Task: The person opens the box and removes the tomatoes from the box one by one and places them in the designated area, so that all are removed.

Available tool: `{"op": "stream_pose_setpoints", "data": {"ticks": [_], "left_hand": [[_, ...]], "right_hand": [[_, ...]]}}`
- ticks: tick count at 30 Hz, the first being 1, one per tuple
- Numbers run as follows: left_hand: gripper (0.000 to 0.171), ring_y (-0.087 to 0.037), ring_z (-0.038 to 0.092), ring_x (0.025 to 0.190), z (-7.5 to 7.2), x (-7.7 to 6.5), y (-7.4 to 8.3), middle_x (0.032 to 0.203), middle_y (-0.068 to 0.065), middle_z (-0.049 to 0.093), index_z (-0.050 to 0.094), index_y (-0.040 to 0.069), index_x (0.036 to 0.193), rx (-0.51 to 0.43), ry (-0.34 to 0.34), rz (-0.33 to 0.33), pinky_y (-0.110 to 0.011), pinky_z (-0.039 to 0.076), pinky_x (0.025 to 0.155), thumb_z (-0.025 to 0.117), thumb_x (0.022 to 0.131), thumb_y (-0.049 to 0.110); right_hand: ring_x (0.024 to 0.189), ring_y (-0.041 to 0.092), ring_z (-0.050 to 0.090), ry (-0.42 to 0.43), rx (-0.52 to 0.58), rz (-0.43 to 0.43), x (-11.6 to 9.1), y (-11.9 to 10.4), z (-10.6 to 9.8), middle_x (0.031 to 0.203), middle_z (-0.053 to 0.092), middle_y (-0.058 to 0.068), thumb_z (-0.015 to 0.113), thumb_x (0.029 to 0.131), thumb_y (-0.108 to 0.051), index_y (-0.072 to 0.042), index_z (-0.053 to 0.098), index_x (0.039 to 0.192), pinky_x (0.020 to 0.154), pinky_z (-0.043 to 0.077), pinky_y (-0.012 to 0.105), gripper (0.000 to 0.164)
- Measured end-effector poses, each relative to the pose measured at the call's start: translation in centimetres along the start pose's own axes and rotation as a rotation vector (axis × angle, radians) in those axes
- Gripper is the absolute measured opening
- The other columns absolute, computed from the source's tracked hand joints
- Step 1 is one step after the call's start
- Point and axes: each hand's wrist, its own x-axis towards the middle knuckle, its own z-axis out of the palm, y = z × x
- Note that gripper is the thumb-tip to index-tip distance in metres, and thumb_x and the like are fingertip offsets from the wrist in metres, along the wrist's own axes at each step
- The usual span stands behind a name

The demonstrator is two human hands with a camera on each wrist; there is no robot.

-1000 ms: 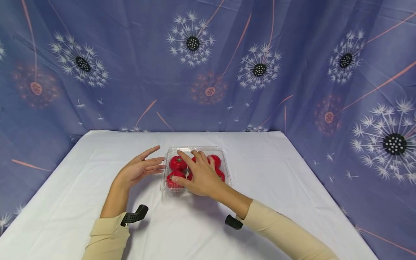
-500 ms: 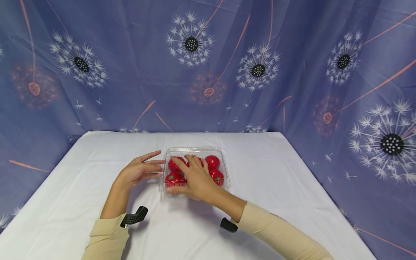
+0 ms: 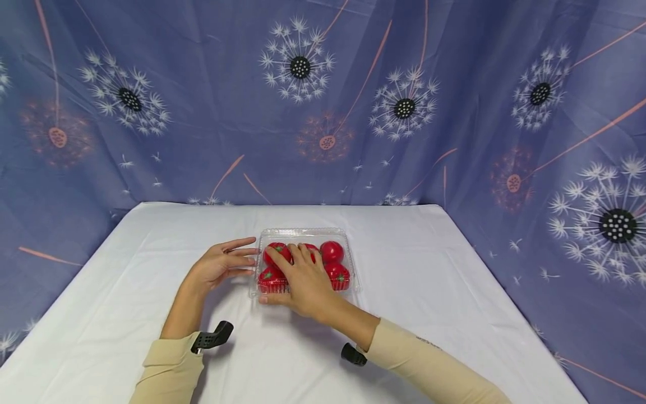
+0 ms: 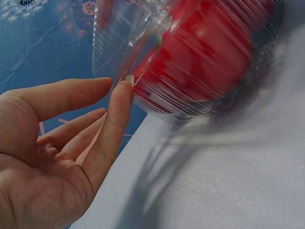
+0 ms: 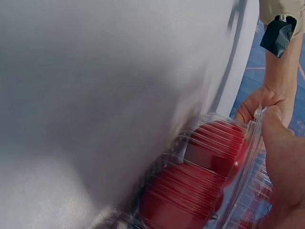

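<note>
A clear plastic clamshell box (image 3: 349, 247) stands on the white cloth, its lid lying over several red tomatoes (image 3: 331, 252) with green tops. My right hand (image 3: 305, 286) spreads over the lid, fingers across the top and thumb at the front left rim. In the right wrist view that thumb (image 5: 276, 131) presses right at the rim corner, above ribbed plastic and tomatoes (image 5: 181, 198). Beside the box's left edge is my left hand (image 3: 217, 265), fingers mostly straight. Its fingertips (image 4: 125, 88) reach the rim in the left wrist view. My right palm hides part of the front tomatoes.
White cloth (image 3: 414, 280) covers the table and shows light creases. A blue curtain (image 3: 212, 101) with dandelion prints hangs behind and along both sides. Black wrist cameras (image 3: 213, 336) sit at both beige sleeve cuffs (image 3: 404, 350).
My right hand has slid left and towards me over the lid, its thumb now at the front rim. The right-hand tomatoes show more. My left hand stays at the left edge.
</note>
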Motion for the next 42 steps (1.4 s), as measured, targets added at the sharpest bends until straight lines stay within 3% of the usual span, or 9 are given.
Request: {"op": "stream_pose_setpoints", "data": {"ticks": [8, 17, 29, 42], "left_hand": [[0.068, -0.009, 0.072, 0.097, 0.0, 0.2, -0.3, 0.129, -0.009, 0.067, 0.035, -0.007, 0.154, -0.007, 0.012, 0.006, -0.03, 0.062, 0.084, 0.064, 0.093, -0.003], [0.069, -0.012, 0.071, 0.101, -0.5, 0.3, -0.7, 0.137, -0.015, 0.062, 0.033, -0.004, 0.156, -0.004, -0.021, -0.008, -0.031, 0.061, 0.086, 0.062, 0.094, -0.003], [0.074, -0.012, 0.071, 0.102, -1.1, 0.3, -1.1, 0.122, 0.003, 0.069, 0.03, 0.0, 0.158, -0.103, -0.085, -0.018, -0.028, 0.061, 0.086, 0.063, 0.093, -0.008], [0.072, -0.011, 0.072, 0.094, -0.9, 0.4, -1.4, 0.12, 0.004, 0.07, 0.034, 0.005, 0.158, -0.164, -0.09, -0.012, -0.027, 0.061, 0.083, 0.06, 0.093, -0.013]], "right_hand": [[0.15, 0.042, 0.031, -0.007, -0.018, 0.011, -0.1, -0.1, 0.2, 0.159, 0.038, 0.016, 0.059, 0.08, -0.081, -0.033, 0.031, 0.16, 0.124, 0.021, 0.061, 0.097], [0.149, 0.04, 0.032, -0.009, -0.04, 0.005, -0.2, -0.1, 0.4, 0.158, 0.039, 0.016, 0.059, 0.081, -0.081, -0.031, 0.033, 0.159, 0.124, 0.022, 0.061, 0.097], [0.147, 0.04, 0.036, 0.005, -0.081, -0.015, -0.2, 0.0, 0.6, 0.156, 0.041, 0.016, 0.062, 0.079, -0.08, -0.028, 0.036, 0.159, 0.123, 0.024, 0.061, 0.098], [0.147, 0.038, 0.037, 0.014, -0.139, -0.005, -0.2, -0.1, 0.9, 0.158, 0.041, 0.015, 0.052, 0.084, -0.082, -0.029, 0.035, 0.159, 0.122, 0.027, 0.06, 0.093]]}}
